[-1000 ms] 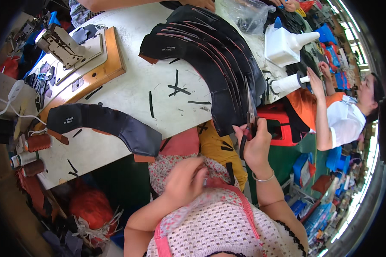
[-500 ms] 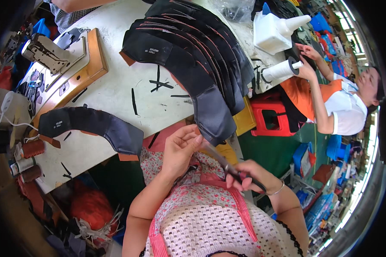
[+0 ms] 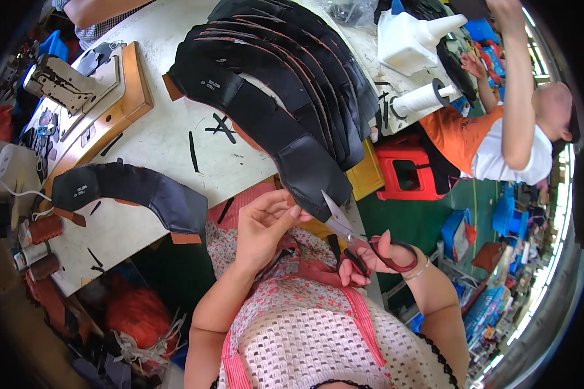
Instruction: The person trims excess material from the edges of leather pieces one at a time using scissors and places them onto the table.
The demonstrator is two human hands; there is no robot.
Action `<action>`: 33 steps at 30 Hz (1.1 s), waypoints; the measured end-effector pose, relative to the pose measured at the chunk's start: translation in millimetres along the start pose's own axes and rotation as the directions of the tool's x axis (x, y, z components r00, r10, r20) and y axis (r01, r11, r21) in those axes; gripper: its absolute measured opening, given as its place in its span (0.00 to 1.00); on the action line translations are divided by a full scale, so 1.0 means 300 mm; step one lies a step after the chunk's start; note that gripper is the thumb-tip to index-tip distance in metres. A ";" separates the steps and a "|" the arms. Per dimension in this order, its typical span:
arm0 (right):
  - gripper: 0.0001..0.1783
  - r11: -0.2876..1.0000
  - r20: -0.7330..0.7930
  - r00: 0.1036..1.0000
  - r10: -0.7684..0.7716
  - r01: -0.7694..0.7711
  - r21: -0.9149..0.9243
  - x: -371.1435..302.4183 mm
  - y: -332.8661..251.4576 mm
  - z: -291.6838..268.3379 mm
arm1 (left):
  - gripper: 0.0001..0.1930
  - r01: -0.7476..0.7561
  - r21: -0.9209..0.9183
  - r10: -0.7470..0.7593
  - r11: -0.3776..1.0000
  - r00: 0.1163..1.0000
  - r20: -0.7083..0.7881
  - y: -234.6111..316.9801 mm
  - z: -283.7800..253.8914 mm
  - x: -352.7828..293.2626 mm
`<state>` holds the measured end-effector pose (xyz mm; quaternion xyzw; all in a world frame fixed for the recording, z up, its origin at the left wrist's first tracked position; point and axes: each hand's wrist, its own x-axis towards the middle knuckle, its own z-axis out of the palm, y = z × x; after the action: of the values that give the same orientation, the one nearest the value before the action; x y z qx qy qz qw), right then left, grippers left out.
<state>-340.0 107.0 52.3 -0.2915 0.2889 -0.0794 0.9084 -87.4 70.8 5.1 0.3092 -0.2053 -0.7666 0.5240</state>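
My left hand [image 3: 265, 227] pinches the near tip of a black curved leather piece [image 3: 305, 162] with its thumb and fingers. That piece reaches from the top of a fanned stack of similar black curved pieces [image 3: 347, 110], whose edges show orange-brown. In my right hand [image 3: 383, 253] is a pair of scissors [image 3: 352, 238] with dark handles. Its blades are spread, their points beside the tip of the leather piece, close to my left fingers. Whether a blade touches the leather, I cannot tell. Another black curved piece [image 3: 133, 188] lies apart on the table at the left.
A sewing machine [image 3: 65, 84] stands at the left on the white table [image 3: 175, 123]. Thread spools [image 3: 45, 228] sit at the left edge, black scraps [image 3: 193, 152] in the middle. A white bottle [image 3: 405, 45] and white spool [image 3: 415, 102] are far right, before a co-worker [image 3: 499, 139].
The scissors have opened and their blades have risen toward the leather tip. The leather piece has shifted slightly left with my left hand. The co-worker has raised an arm.
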 end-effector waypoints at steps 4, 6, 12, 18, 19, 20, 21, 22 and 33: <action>0.56 0.987 0.021 0.996 0.082 -0.084 0.137 0.015 -0.032 -0.014 | 0.12 0.047 0.038 -0.048 0.998 0.999 0.024 0.015 -0.021 0.013; 0.53 0.970 0.035 0.990 0.133 -0.138 0.201 0.017 -0.045 -0.021 | 0.11 0.110 0.074 -0.113 0.991 0.993 0.044 0.019 -0.023 0.014; 0.50 0.818 0.210 0.976 0.062 -0.170 0.549 0.014 0.009 -0.076 | 0.11 0.114 0.026 -0.115 0.993 0.992 0.057 0.022 -0.029 0.012; 0.48 0.971 0.075 0.987 0.139 -0.151 0.185 0.068 -0.094 -0.026 | 0.12 0.129 0.109 -0.134 0.986 0.990 0.040 0.026 -0.041 0.021; 0.48 0.971 0.078 0.987 0.139 -0.152 0.187 0.068 -0.092 -0.031 | 0.12 0.130 0.110 -0.134 0.985 0.990 0.037 0.032 -0.043 0.022; 0.49 0.971 0.087 0.988 0.129 -0.144 0.191 0.067 -0.085 -0.040 | 0.12 0.123 0.114 -0.129 0.986 0.991 0.042 0.039 -0.047 0.024; 0.50 0.972 0.097 0.988 0.119 -0.136 0.192 0.067 -0.080 -0.051 | 0.12 0.114 0.118 -0.120 0.986 0.992 0.048 0.046 -0.051 0.027; 0.50 0.972 0.100 0.988 0.120 -0.137 0.191 0.059 -0.070 -0.063 | 0.12 0.112 0.119 -0.118 0.987 0.992 0.046 0.048 -0.051 0.028; 0.46 0.972 0.072 0.993 0.091 -0.104 0.209 0.108 -0.090 -0.045 | 0.12 0.126 0.160 -0.140 0.979 0.987 0.083 0.034 -0.042 0.038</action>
<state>-320.5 68.3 43.5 -0.1804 0.2645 -0.0559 0.9457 -74.8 56.5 -0.4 0.3255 -0.2672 -0.7954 0.4358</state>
